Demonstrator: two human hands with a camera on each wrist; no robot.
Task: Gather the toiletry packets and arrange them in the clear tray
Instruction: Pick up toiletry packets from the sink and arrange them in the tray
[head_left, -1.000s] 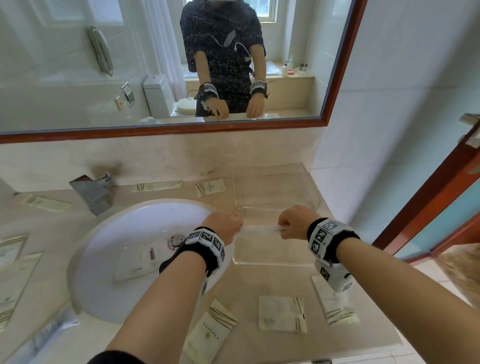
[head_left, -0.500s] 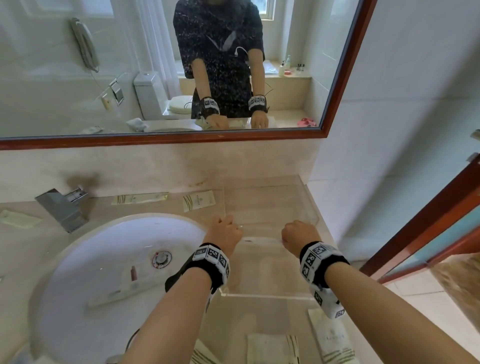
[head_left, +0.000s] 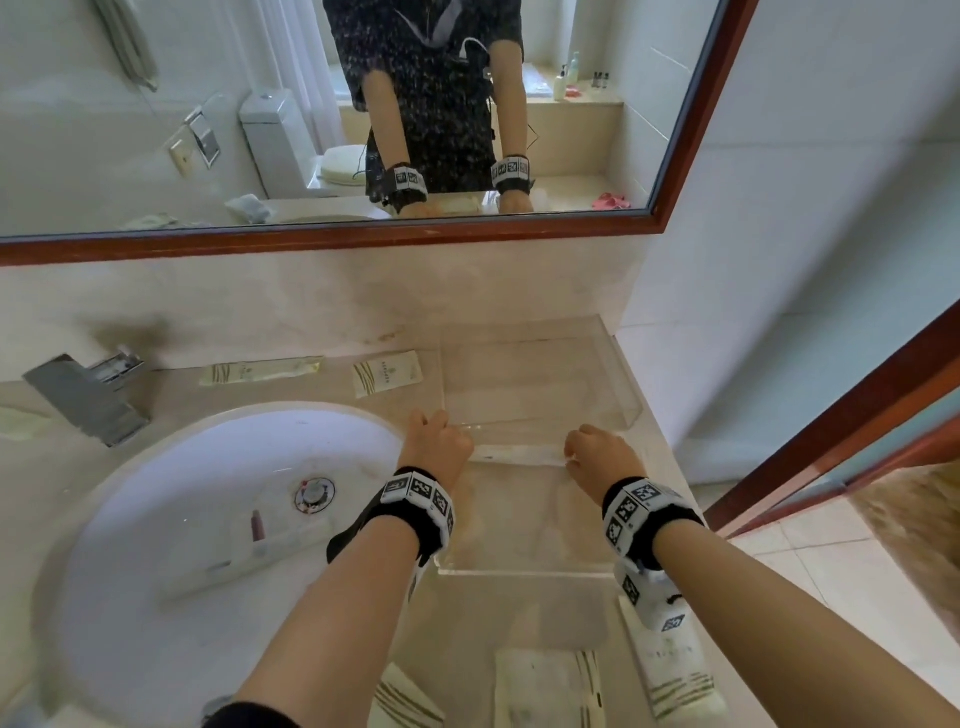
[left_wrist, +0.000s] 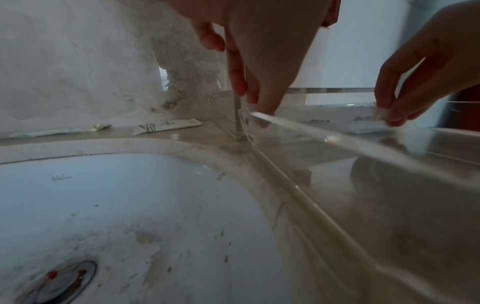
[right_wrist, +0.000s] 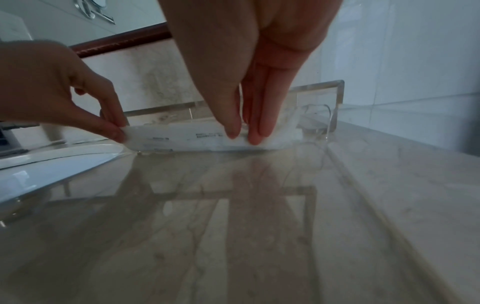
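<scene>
My left hand (head_left: 436, 441) and right hand (head_left: 597, 452) each pinch one end of a long white toiletry packet (head_left: 519, 456) inside the clear tray (head_left: 519, 574). In the right wrist view the packet (right_wrist: 182, 139) stands on its long edge, low on the tray floor, with the right fingertips (right_wrist: 255, 135) on its right part and the left hand (right_wrist: 111, 131) at its left end. The left wrist view shows the left hand (left_wrist: 259, 111) just inside the tray's side wall (left_wrist: 337, 142). More cream packets lie on the counter behind the sink (head_left: 260, 370), (head_left: 387, 373) and in front of the tray (head_left: 545, 686), (head_left: 675, 675), (head_left: 405, 696).
A white sink (head_left: 156, 519) lies left of the tray with a packet (head_left: 249, 556) inside it. A chrome faucet (head_left: 88, 395) stands at the back left. A mirror and wall rise behind the counter. The counter's edge and a doorway are on the right.
Both hands have carried the packet further toward the back of the tray and lower, down to its floor. The head view has tilted down and closer.
</scene>
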